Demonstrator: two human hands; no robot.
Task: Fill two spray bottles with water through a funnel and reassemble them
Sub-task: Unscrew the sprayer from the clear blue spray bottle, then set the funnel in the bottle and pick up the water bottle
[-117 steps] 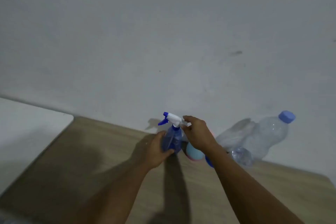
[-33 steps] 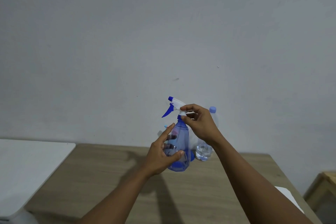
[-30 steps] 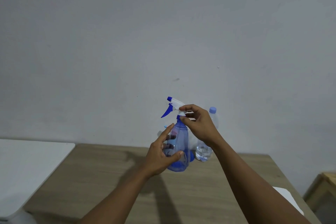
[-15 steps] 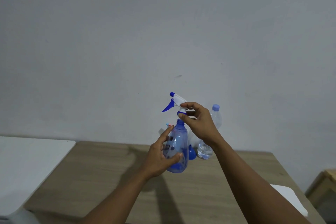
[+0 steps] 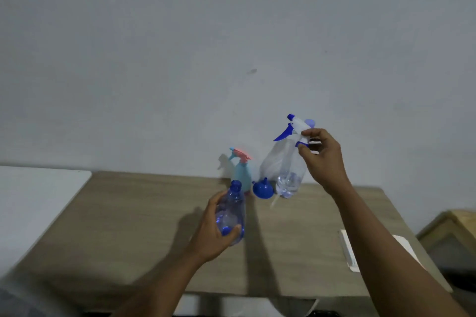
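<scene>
Over the tan wooden table (image 5: 128, 213), the left hand (image 5: 213, 229) wraps its fingers round the translucent blue plastic spray bottle (image 5: 231, 211), whose neck stands open. Higher and to the right, the right hand (image 5: 322, 159), wrist bent, pinches the white-and-blue trigger spray head (image 5: 296, 127) aloft, well apart from that bottle.

**Blue bottle open, trigger head off**

The clear blue spray bottle (image 5: 230, 213) sits upright in my left hand (image 5: 213, 234), neck open. My right hand (image 5: 322, 157) pinches its white-and-blue trigger head (image 5: 293, 128), up and right of that neck. Beyond my left fingertips stand the pale-blue, pink-headed spray bottle (image 5: 240, 170) and the blue funnel (image 5: 262, 188). Under my right fingers stands the water bottle (image 5: 289, 175).
</scene>
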